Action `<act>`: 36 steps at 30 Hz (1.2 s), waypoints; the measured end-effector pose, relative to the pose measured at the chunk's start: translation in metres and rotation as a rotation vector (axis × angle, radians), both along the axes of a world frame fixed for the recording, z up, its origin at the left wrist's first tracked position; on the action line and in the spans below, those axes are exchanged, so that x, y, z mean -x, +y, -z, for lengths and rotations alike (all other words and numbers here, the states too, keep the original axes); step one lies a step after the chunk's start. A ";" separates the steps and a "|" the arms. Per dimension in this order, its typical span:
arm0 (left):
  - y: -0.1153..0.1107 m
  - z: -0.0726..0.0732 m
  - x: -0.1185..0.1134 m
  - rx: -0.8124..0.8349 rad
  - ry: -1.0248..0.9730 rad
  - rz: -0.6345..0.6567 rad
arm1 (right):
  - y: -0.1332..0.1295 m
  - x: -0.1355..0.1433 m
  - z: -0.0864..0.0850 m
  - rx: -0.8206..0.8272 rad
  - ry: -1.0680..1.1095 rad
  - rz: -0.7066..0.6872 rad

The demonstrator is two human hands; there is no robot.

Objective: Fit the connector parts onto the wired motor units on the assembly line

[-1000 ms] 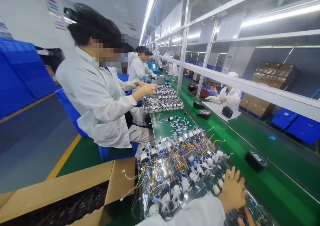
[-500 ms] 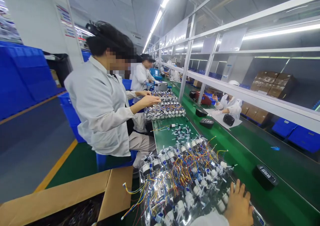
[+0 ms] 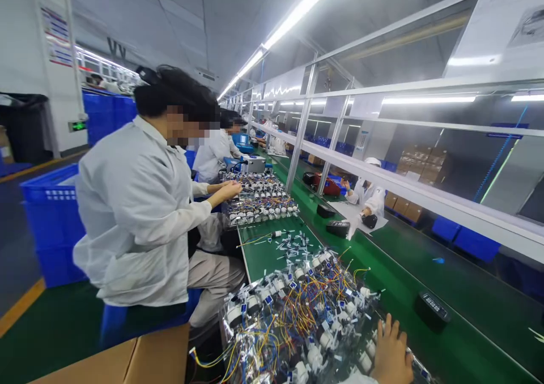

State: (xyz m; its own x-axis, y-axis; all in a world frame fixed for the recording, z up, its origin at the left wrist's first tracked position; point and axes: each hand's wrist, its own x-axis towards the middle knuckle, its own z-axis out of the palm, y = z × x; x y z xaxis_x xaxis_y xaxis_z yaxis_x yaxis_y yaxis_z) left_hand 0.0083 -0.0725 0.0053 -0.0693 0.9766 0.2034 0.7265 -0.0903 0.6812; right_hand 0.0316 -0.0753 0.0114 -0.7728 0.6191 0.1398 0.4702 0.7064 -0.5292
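My left hand (image 3: 391, 351) is at the lower right, fingers stretched and slightly spread. It lies palm down at the right edge of a clear plastic tray (image 3: 414, 361), touching the edge or the parts beside it. The tray is packed with small white-and-black cylindrical parts (image 3: 315, 354), which look like small motors or pumps. Yellow, red and blue wires (image 3: 304, 302) run tangled across them, with a white connector (image 3: 193, 353) hanging over the left side. My right hand is out of view.
Loose small white pieces (image 3: 293, 245) lie on the green bench (image 3: 259, 259) beyond the tray. A seated co-worker (image 3: 140, 203) works at another filled tray (image 3: 263, 208). Black devices (image 3: 432, 309) sit on the green conveyor (image 3: 382, 276). A cardboard box (image 3: 157, 350) stands lower left.
My view has turned and tilted up, so things sit further left and the box shows less. My left hand remains at the tray's edge. The co-worker's hands have drawn closer together.
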 end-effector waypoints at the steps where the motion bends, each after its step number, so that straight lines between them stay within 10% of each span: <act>1: -0.001 -0.001 -0.001 0.003 0.004 -0.002 | -0.003 -0.001 -0.006 0.022 0.008 0.017; 13: -0.005 -0.006 -0.007 -0.018 0.028 -0.067 | -0.012 -0.117 -0.073 0.411 -0.135 -0.060; 27: 0.026 0.005 -0.017 -0.025 0.220 -0.105 | -0.007 -0.180 -0.075 0.887 0.319 0.355; 36: 0.027 0.004 -0.017 -0.059 0.362 -0.134 | -0.046 -0.234 -0.179 0.740 0.678 0.448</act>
